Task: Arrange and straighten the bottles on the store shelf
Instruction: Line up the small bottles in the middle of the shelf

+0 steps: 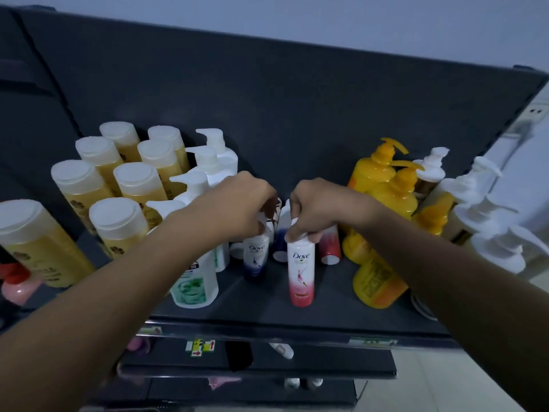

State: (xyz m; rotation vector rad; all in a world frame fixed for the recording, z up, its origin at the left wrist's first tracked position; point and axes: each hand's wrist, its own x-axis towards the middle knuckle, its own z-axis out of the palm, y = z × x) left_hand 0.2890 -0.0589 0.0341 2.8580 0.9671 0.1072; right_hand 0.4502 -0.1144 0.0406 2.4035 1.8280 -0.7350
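Both hands grip bottle tops: the right hand (315, 209) is closed on the cap of a pink-and-white Dove bottle (300, 270), and the left hand (237, 203) is closed on the top of a blue-and-white Dove bottle (255, 257) just beside it. Each bottle stands on the dark shelf (261, 304), its long axis upright, cap up, label facing outward. The pink one stands nearer the shelf's front edge, with bare shelf around its base; the blue one sits further back. Behind them a few small bottles (329, 246) crowd together, partly hidden by the hands. To the left stands a white bottle with a green label (194, 285), then white pump bottles (208, 165) and rows of amber bottles with white caps (118, 224). To the right, yellow pump bottles (383, 185) stand packed close, then white pump bottles at the far right (487, 221). Whether any bottle is full cannot be told, except that the amber ones show golden liquid.
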